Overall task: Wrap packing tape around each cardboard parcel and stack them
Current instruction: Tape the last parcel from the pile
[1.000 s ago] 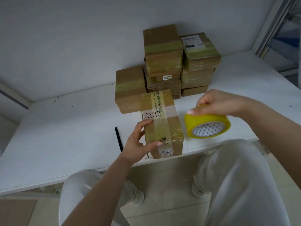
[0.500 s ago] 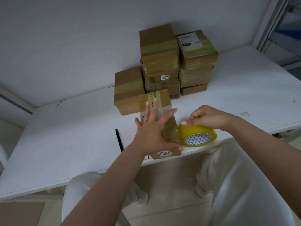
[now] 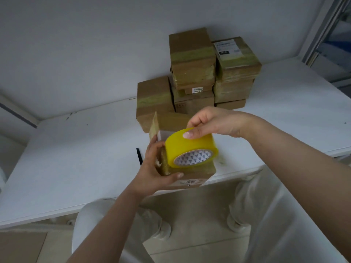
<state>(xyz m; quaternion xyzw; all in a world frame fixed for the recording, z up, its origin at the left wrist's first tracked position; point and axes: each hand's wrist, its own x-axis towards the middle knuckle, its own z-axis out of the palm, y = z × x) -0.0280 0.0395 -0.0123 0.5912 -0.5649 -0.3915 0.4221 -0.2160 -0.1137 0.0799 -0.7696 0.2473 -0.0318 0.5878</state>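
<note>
Nearest the worktop (image 3: 76, 168) edge, the left hand (image 3: 152, 173) grips the tilted parcel (image 3: 191, 174) by its left side while the right hand (image 3: 212, 122) pinches the yellow tape roll (image 3: 190, 149) right on top of it. I'd say keep that parcel braced and the tape pulled taut as the roll goes round, so the band lies flat. Further back, the taped stack (image 3: 199, 73) waits against the wall.
</note>
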